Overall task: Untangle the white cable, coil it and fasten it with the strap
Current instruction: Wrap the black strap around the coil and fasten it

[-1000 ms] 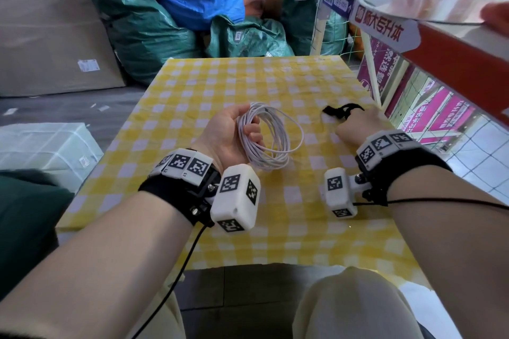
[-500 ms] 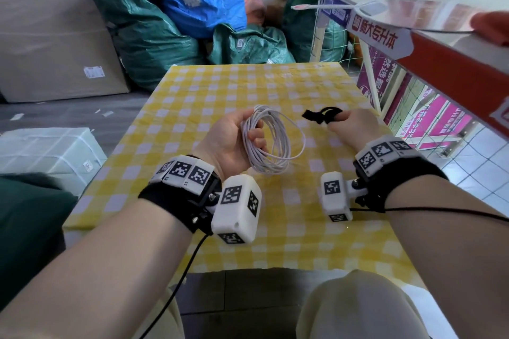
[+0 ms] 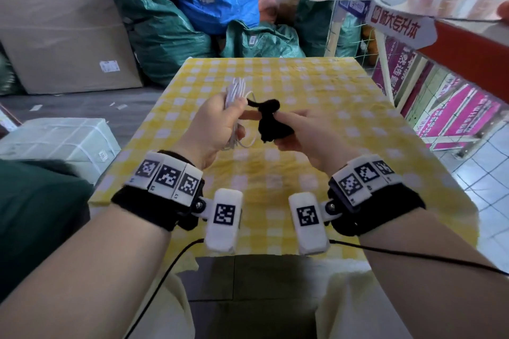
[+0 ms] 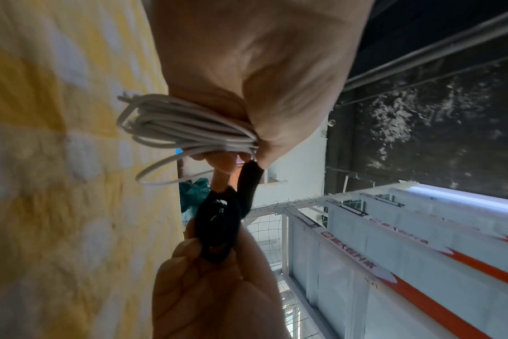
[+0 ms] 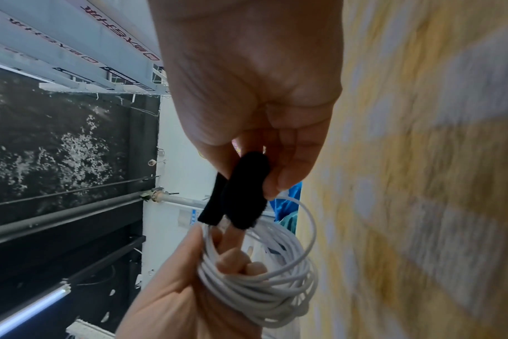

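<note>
Left hand (image 3: 212, 129), in the head view, was clenched round the white cable (image 3: 234, 91), whose gathered loops stood out above and below the fist, held above the yellow checked counter (image 3: 316, 96). Right hand (image 3: 308, 132) met it from the other side, its fingers pinching the black strap (image 3: 268, 121), which bridged the small gap between the two hands. No loose length of cable lay on the counter in that view.

Left wrist view: the cable (image 4: 183, 128) was bunched in several turns inside the closed left hand (image 4: 261, 75), one wider loop sagging free below the rest. One end of the strap (image 4: 248, 181) ran up to the left thumb, where it appeared to be trapped against the bundle; the remainder was folded in the right hand (image 4: 218, 286).

Right wrist view: the right hand (image 5: 255, 91) gripped the doubled strap (image 5: 244, 195) between thumb and fingers, just above the coil (image 5: 264, 282) held in the left hand (image 5: 177, 298).

Assessment: untangling and coiling appeared complete. Fastening had only begun; the strap was not seen passing round the bundle, nor closed on itself. Wrapping and closing remained outstanding, and the slack loop wanted gathering in first.
</note>
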`<state>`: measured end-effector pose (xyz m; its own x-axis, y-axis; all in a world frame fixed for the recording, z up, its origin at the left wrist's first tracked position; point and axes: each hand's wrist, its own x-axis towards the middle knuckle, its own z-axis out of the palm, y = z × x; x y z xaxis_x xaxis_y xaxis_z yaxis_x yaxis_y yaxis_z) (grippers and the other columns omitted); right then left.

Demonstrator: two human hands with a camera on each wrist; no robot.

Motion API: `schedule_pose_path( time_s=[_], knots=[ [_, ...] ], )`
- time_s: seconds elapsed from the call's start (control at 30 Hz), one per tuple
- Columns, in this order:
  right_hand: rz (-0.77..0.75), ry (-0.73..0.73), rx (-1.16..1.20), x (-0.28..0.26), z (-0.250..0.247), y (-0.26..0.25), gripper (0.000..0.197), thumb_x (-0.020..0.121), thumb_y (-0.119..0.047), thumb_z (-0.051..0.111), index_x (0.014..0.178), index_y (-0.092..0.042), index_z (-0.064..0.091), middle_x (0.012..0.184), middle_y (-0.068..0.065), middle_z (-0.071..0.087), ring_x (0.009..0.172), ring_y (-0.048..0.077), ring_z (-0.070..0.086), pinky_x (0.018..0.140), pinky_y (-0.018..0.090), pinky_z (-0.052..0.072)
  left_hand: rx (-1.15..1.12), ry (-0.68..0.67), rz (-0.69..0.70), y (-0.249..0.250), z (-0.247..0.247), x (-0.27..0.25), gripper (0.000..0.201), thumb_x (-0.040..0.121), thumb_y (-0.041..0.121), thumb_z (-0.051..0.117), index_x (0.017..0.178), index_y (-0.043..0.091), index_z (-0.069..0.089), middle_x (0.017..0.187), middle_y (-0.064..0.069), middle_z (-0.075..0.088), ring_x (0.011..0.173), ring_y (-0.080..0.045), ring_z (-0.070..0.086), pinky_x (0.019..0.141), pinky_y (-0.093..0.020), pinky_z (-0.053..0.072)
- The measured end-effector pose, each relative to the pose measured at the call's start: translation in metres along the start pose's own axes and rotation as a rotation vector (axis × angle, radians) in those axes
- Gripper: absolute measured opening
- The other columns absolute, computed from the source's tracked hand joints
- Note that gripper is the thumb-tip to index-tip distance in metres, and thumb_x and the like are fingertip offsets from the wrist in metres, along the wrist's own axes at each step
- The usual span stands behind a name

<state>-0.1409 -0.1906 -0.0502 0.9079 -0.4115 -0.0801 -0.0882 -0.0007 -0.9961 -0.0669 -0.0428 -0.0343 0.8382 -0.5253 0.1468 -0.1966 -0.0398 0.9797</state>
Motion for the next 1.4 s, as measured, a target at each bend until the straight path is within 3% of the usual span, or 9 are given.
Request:
schedule_pose_path(
  time_s=[0.1,0.33,0.53,0.67,0.83,1.07,1.2,1.33,1.4],
  knots=[
    [-0.013,-0.081,0.023,0.0,0.017,0.003,0.017,0.092,-0.02,0.062,0.079,-0.009,0.064,0.065,0.003,0.063,0.047,0.01,0.057,0.049,0.022,0.049,0.154,-0.01,0.077,-0.005,-0.008,-0.005,0.009,0.099,0.022,0.046,0.094,0.021,0.053,0.093,-0.004,0.063,0.05,-0.009,0.058,0.049,-0.02,0.045],
    [-0.018,-0.15,0.029,0.013,0.036,0.014,0.008,0.088,-0.004,0.06,0.085,-0.011,0.062,0.071,0.003,0.064,0.052,0.007,0.059,0.052,0.018,0.049,0.174,-0.043,0.098,-0.02,-0.022,-0.001,0.006,0.097,0.016,0.051,0.101,0.021,0.053,0.08,0.0,0.056,0.054,-0.01,0.057,0.051,-0.02,0.046],
    [-0.104,-0.202,0.057,0.023,0.041,0.02,0.05,0.073,0.013,0.066,0.12,-0.004,0.059,0.119,0.017,0.059,0.094,0.029,0.065,0.085,0.037,0.056,0.235,-0.078,0.11,-0.035,-0.03,0.005,0.014,0.096,0.021,0.052,0.107,0.012,0.055,0.074,0.0,0.057,0.058,-0.019,0.057,0.057,-0.036,0.049],
    [-0.15,-0.187,0.055,0.024,0.044,0.018,0.07,0.063,0.005,0.067,0.129,-0.008,0.05,0.125,0.01,0.057,0.101,0.038,0.064,0.087,0.044,0.055,0.205,-0.113,0.096,-0.038,-0.031,0.007,0.019,0.094,0.021,0.055,0.11,0.011,0.056,0.078,-0.001,0.061,0.06,-0.019,0.06,0.058,-0.036,0.051],
    [-0.189,-0.185,-0.007,0.02,0.041,0.016,0.069,0.073,0.018,0.062,0.133,-0.011,0.044,0.124,-0.002,0.054,0.086,0.024,0.065,0.077,0.037,0.056,0.203,-0.21,0.059,-0.038,-0.028,0.004,0.032,0.094,0.015,0.055,0.126,0.011,0.05,0.088,-0.004,0.06,0.062,-0.015,0.062,0.056,-0.028,0.05],
    [-0.126,0.017,0.172,0.023,0.034,0.022,0.06,0.086,0.004,0.061,0.138,-0.016,0.041,0.124,-0.002,0.052,0.097,0.011,0.057,0.071,0.025,0.049,0.226,-0.204,0.064,-0.039,-0.025,0.0,0.032,0.079,0.021,0.058,0.11,0.017,0.056,0.09,-0.016,0.06,0.06,-0.018,0.055,0.052,-0.03,0.046],
    [-0.278,0.1,-0.069,0.024,0.029,0.023,0.067,0.078,0.005,0.067,0.136,-0.022,0.047,0.124,-0.007,0.057,0.091,0.003,0.058,0.078,0.025,0.05,0.252,-0.18,0.056,-0.039,-0.023,0.0,0.018,0.094,0.019,0.055,0.109,0.011,0.054,0.071,-0.007,0.055,0.054,-0.016,0.049,0.052,-0.031,0.042],
    [-0.473,0.023,-0.366,0.02,0.035,0.016,0.074,0.073,0.004,0.057,0.138,-0.029,0.046,0.119,-0.015,0.057,0.084,0.002,0.055,0.075,0.031,0.055,0.358,-0.233,0.078,-0.038,-0.019,0.002,0.016,0.097,0.027,0.049,0.084,0.017,0.047,0.065,0.0,0.045,0.055,-0.014,0.041,0.057,-0.037,0.036],
    [-0.534,-0.04,-0.552,0.018,0.037,0.011,0.08,0.071,0.006,0.054,0.141,-0.029,0.043,0.117,-0.016,0.056,0.088,-0.003,0.049,0.076,0.022,0.05,0.391,-0.253,0.065,-0.037,-0.017,0.002,0.022,0.099,0.027,0.045,0.082,0.014,0.044,0.066,0.0,0.043,0.056,-0.013,0.039,0.057,-0.035,0.035]
  ],
)
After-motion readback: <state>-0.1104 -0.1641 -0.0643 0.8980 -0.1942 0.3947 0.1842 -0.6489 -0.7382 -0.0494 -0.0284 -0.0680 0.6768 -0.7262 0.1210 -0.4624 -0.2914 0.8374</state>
